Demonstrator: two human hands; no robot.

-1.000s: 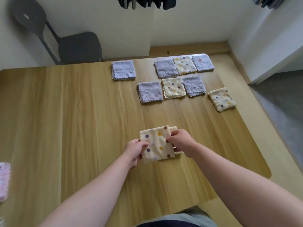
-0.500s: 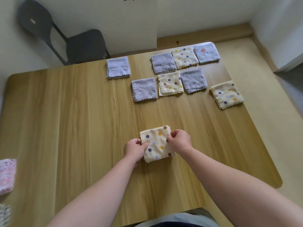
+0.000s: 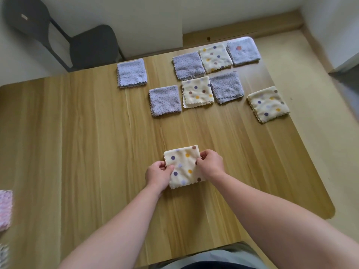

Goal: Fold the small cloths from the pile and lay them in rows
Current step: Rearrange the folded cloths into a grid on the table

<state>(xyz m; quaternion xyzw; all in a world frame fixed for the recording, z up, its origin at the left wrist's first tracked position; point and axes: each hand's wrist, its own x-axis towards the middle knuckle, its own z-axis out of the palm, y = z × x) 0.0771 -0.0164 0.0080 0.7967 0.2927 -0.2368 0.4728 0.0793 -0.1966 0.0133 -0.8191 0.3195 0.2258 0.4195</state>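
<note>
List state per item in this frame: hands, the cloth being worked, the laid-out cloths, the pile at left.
left hand: pinching the left edge of the dotted cloth
right hand: pinching its right edge
dotted cloth: folded square, on the table
laid-out cloths: eight, folded, flat, in rough rows
pink cloths: at the left edge, blurred, cannot tell
chair: unoccupied
</note>
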